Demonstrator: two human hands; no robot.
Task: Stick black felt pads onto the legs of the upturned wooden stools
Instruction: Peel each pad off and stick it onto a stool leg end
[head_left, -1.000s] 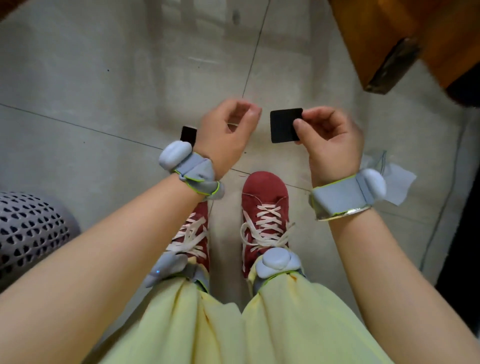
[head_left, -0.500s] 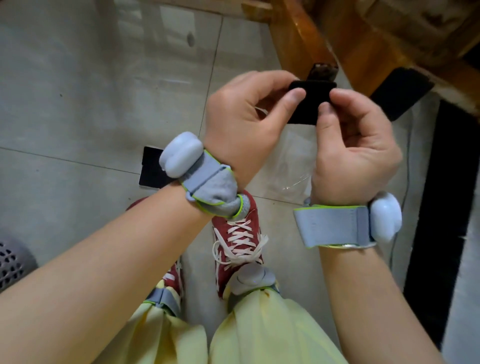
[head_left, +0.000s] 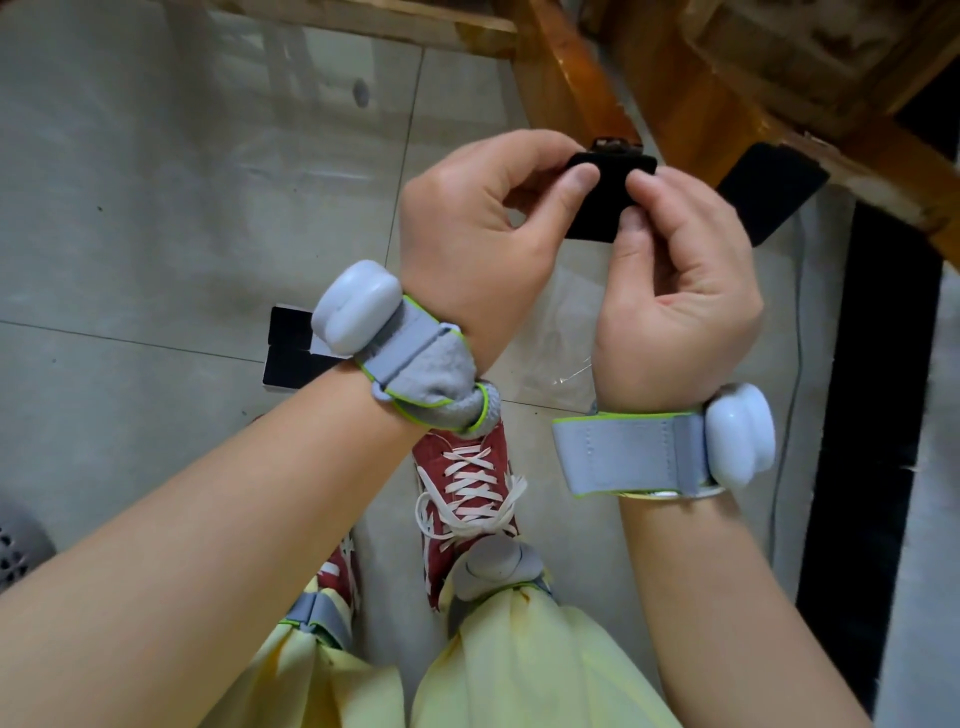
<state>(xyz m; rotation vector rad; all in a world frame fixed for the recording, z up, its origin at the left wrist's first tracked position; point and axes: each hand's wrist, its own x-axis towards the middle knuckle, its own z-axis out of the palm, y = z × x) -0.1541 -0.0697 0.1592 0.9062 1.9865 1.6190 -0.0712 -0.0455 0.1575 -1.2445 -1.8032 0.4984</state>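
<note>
A square black felt pad (head_left: 607, 200) is pinched between both thumbs and forefingers, just in front of the end of a stool leg (head_left: 566, 83). My left hand (head_left: 483, 234) grips its left edge, my right hand (head_left: 675, 291) its right and lower edge. The leg end (head_left: 615, 144) peeks out dark above the pad. A second leg (head_left: 883, 171) to the right carries a black felt pad (head_left: 769, 189) on its end. More black pads (head_left: 291, 353) lie on the floor tiles behind my left wrist.
A clear plastic bag (head_left: 561, 332) lies on the tiles below my hands. My red shoes (head_left: 467, 493) stand underneath. A grey perforated basket (head_left: 15, 551) shows at the left edge. A dark strip (head_left: 878, 415) runs down the right side, and wooden stool parts (head_left: 779, 47) fill the top right.
A second ago only my right hand held the pad and my left was apart. Both hands then came together on the pad and moved up to the stool leg.
</note>
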